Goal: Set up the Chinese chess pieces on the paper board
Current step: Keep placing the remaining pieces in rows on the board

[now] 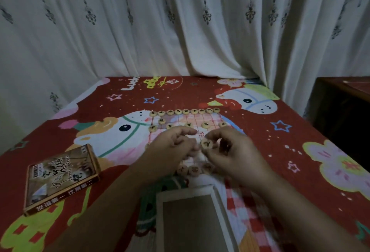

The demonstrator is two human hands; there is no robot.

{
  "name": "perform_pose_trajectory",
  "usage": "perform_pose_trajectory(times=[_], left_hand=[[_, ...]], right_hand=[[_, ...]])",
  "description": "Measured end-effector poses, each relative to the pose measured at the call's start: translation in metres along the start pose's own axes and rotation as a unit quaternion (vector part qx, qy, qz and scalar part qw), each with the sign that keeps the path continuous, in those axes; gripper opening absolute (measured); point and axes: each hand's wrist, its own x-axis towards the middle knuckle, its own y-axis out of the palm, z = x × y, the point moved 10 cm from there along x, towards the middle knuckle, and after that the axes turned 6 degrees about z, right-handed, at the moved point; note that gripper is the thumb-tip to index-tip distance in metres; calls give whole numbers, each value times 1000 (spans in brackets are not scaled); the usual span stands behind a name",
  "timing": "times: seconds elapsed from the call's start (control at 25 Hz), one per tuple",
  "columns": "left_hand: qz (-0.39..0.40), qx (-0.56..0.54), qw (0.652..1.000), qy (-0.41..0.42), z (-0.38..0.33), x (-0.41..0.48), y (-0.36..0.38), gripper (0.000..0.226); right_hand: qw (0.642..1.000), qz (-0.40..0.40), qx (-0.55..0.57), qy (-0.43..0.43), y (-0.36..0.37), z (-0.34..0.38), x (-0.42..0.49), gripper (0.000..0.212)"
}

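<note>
A round chess piece (206, 143) is pinched by the right hand (234, 151) above the middle of the paper board (197, 120), whose twelve o'clock edge holds a full row of pieces (185, 111). At its nine o'clock the left hand (172, 147) is curled; whether it holds anything is unclear. Lowering either wrist could scatter three pieces (194, 169) at six o'clock.

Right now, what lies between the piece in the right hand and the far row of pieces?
In the head view, a spaced row of pieces on the paper board crosses that stretch; otherwise bare grid.
</note>
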Motion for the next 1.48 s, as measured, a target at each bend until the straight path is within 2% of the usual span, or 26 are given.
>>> perform_pose_trajectory(times=[0.08, 0.16, 0.28, 0.36, 0.48, 0.6, 0.76, 0.96, 1.04, 1.16, 1.36, 1.48], left_hand=[[-85, 20, 996, -7, 12, 11, -33, 19], [-176, 55, 983, -14, 27, 14, -68, 17], [-269, 94, 956, -64, 58, 11, -107, 21], [-300, 114, 943, -86, 72, 8, -117, 26], [-308, 102, 942, -80, 77, 10, -117, 27], [-301, 106, 944, -86, 79, 12, -114, 24], [-297, 74, 949, -81, 81, 12, -110, 18], [-297, 71, 948, -86, 83, 11, -111, 22], [-303, 80, 946, -86, 83, 11, -113, 23], [-304, 85, 945, -86, 84, 10, -115, 25], [-322, 91, 939, -75, 80, 1, -122, 31], [-312, 165, 929, -110, 80, -10, -126, 35]], right_hand=[[994, -39, 43, 89, -13, -42, 32, 21], [986, -71, 14, 153, -27, -83, 62, 21], [977, -68, -11, 200, -33, -124, 100, 24], [975, -36, -52, 214, -28, -136, 119, 21], [967, 23, -99, 233, -10, -148, 134, 22], [960, 50, -142, 237, 4, -156, 138, 17], [956, 44, -143, 254, 3, -165, 139, 17], [954, 55, -141, 259, 6, -166, 141, 20], [954, 59, -137, 262, 5, -166, 138, 30], [961, 20, -110, 253, -8, -156, 128, 39], [975, -78, -22, 209, -33, -119, 80, 17], [971, -97, -32, 217, -46, -107, 34, 9]])
